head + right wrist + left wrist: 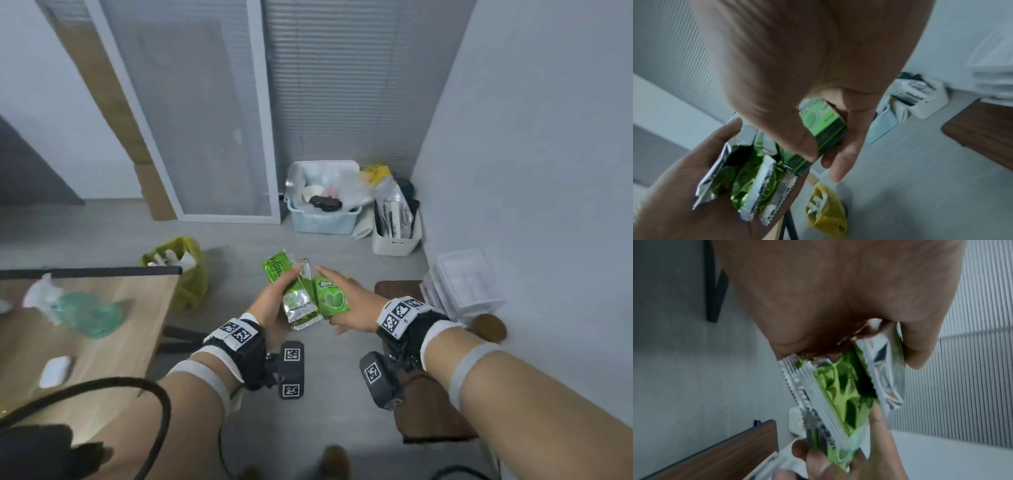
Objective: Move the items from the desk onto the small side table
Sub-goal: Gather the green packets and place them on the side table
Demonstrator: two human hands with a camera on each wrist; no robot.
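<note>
My left hand grips a fanned bundle of green and silver foil sachets in the air above the floor. Beside it, almost touching, my right hand holds a small green gum box between thumb and fingers. In the right wrist view the thumb lies over the gum box, with the sachets in the left palm alongside. The left wrist view shows the sachets' crimped ends. The dark brown side table lies under my right forearm. The wooden desk is at my left.
On the desk lie a teal plastic bag and a white earbud case. A yellow bin bag stands by the desk corner. A light blue basket, a white basket and stacked white trays line the far wall.
</note>
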